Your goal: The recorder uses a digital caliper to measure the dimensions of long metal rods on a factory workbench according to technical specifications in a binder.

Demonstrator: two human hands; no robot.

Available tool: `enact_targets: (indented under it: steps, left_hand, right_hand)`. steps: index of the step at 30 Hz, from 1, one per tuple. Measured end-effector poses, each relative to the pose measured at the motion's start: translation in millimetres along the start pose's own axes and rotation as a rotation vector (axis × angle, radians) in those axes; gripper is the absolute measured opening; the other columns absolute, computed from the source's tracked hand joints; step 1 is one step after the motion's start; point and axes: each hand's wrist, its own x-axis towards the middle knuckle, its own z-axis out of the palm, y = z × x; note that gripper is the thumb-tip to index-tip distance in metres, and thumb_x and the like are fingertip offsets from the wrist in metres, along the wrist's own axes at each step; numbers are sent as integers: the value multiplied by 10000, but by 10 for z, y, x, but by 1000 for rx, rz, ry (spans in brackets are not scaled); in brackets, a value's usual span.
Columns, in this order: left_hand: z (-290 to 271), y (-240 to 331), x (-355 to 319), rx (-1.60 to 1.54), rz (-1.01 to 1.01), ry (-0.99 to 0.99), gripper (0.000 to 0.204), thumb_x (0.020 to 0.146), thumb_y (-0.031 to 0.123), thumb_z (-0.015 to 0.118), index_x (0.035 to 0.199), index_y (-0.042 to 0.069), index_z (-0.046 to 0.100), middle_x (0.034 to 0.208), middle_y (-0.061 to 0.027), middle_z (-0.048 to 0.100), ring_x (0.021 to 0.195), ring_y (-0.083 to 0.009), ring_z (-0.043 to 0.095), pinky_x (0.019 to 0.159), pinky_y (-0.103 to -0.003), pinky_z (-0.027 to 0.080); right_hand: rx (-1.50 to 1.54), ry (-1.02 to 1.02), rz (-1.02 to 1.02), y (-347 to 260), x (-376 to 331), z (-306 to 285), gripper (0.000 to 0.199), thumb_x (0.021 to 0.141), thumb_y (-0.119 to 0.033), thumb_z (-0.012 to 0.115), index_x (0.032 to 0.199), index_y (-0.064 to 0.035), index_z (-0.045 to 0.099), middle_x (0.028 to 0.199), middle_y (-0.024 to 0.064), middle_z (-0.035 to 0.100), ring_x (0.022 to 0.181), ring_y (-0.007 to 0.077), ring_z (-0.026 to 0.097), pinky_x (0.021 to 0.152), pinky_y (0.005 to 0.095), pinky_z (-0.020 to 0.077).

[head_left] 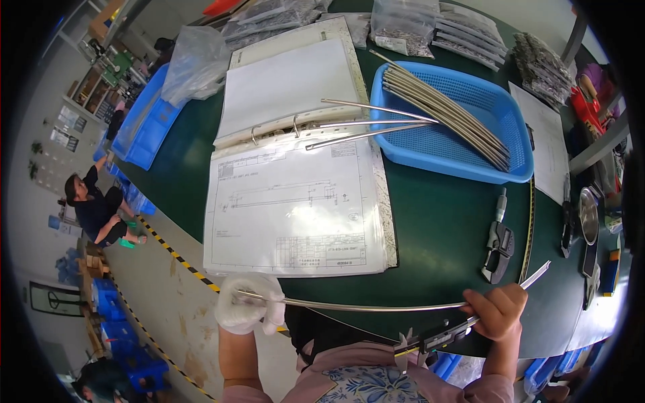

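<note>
A thin metal rod [363, 307] stretches from left to right above the near edge of the table. My left hand [250, 303], in a white glove, is closed round its left end. The rod's other end meets the fingers of my bare right hand [498, 310]. That hand is closed on a digital caliper [440, 337], its jaws pointing left, below the rod and apart from it. The caliper's beam sticks out past my right fist. Whether the right fingers also grip the rod, I cannot tell. A digital micrometer [498, 250] lies on the table above my right hand.
An open ring binder [289, 201] shows a technical drawing. Right of it, a blue basket [443, 168] holds several metal rods [447, 111], some jutting over the binder. Bagged parts [470, 33] line the back of the green table [437, 228]. A person [97, 205] sits at far left.
</note>
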Motion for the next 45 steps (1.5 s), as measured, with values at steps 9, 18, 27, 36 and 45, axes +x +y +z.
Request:
enact_targets:
  steps: [9, 18, 27, 36, 45]
  left_hand:
    - [919, -666, 777, 165, -245, -237, 249, 938, 144, 475, 1106, 2, 592, 887, -87, 567, 770, -153, 575, 708, -275, 466]
    - [873, -597, 700, 23, -197, 107, 197, 917, 84, 519, 1029, -51, 609, 939, -110, 617, 875, -174, 617, 781, -270, 500]
    - [791, -382, 471, 88, 22, 551, 227, 902, 87, 483, 932, -99, 608, 824, -180, 650, 756, -235, 645, 770, -344, 504]
    - [832, -417, 473, 61, -31, 535, 236, 910, 85, 464, 926, -108, 600, 809, -188, 645, 728, -244, 645, 745, -349, 521]
    - [874, -405, 493, 60, -50, 508, 238, 912, 89, 464, 924, -106, 599, 798, -186, 645, 721, -247, 646, 741, -354, 523]
  right_hand:
    - [82, -51, -61, -107, 38, 54, 199, 663, -238, 737, 777, -83, 684, 503, -38, 331, 372, 95, 390, 341, 264, 261]
    - [32, -2, 50, -46, -22, 36, 232, 638, -272, 757, 750, -91, 662, 501, -28, 360, 379, 123, 390, 360, 273, 266]
    - [89, -32, 200, 57, -49, -2, 441, 643, -488, 699, 780, -71, 655, 573, 7, 465, 426, 164, 424, 398, 289, 306]
    - [16, -59, 100, -21, 5, -19, 385, 692, -392, 688, 891, -63, 674, 622, 5, 481, 462, 150, 464, 408, 279, 351]
    - [-57, -23, 67, -11, -2, -23, 380, 674, -377, 699, 900, -72, 679, 625, -10, 471, 470, 128, 451, 408, 262, 337]
